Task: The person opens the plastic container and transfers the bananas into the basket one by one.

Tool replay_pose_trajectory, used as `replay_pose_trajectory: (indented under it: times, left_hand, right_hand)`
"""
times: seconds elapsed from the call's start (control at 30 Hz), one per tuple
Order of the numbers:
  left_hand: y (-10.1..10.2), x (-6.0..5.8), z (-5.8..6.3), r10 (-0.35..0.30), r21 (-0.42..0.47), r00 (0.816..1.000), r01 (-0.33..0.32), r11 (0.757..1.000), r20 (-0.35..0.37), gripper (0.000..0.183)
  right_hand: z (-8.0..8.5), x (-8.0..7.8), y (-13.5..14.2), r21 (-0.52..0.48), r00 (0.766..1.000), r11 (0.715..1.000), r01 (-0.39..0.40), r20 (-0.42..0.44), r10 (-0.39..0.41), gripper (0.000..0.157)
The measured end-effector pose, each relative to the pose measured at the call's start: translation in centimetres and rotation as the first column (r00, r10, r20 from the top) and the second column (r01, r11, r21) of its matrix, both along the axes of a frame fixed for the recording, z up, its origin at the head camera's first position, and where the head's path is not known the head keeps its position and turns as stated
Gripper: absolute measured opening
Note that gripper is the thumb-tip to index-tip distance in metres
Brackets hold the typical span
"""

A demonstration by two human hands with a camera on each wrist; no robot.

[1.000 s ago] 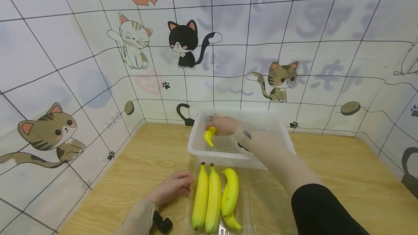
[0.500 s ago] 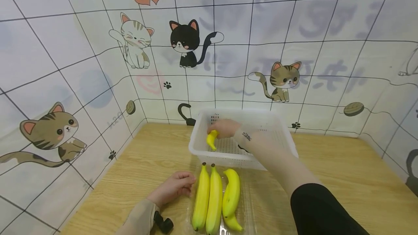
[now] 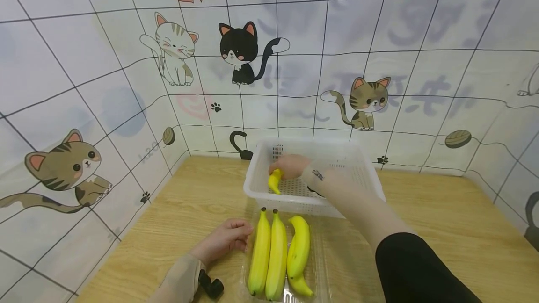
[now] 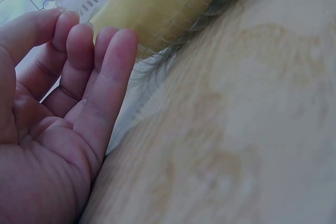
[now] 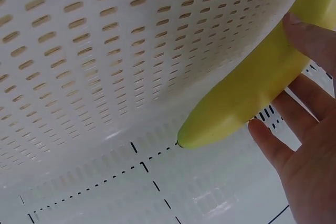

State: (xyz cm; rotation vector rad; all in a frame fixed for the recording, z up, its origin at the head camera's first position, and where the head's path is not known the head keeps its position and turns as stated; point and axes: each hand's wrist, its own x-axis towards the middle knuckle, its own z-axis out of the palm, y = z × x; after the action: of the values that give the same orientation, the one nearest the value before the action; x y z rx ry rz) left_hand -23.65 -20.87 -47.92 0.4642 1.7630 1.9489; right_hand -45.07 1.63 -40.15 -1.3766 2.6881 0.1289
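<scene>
My right hand (image 3: pixel 290 166) is inside the white perforated basket (image 3: pixel 269 198), holding a yellow banana (image 3: pixel 274 182) near the left wall. The right wrist view shows the thumb on one side of this banana (image 5: pixel 236 98) and the fingers on the other, its tip near the basket's surface. My left hand (image 3: pixel 225 240) is at the left edge of a clear plastic tray (image 3: pixel 321 265); thumb and index fingertips pinch its rim in the left wrist view. In the tray lie two straight bananas (image 3: pixel 260 256) side by side and a curved banana (image 3: pixel 298 251) to their right.
The basket stands behind the tray on a wood-grain table (image 3: pixel 202 186). A cat-printed wall covering (image 3: pixel 294 78) rises behind and to the sides. A black wrist-worn device (image 3: pixel 211 285) sits on the left wrist.
My right hand has shifted slightly to the right and down in the head view, with the banana in its grip. The left hand and the tray's bananas stay put.
</scene>
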Motion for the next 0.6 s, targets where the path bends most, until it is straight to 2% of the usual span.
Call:
replay_pose_trajectory:
  times: [0.2,0.6]
  left_hand:
    - [-0.05,0.03,0.16,-0.005,0.004,1.000,0.005,1.000,-0.005,0.020]
    - [0.00,0.01,-0.10,-0.011,0.027,1.000,0.011,1.000,-0.019,0.018]
  right_hand:
    - [-0.11,-0.02,-0.11,0.012,0.999,1.000,0.018,0.039,-0.019,0.041]
    - [0.05,0.76,-0.09,0.031,0.997,0.998,0.053,0.053,-0.054,0.039]
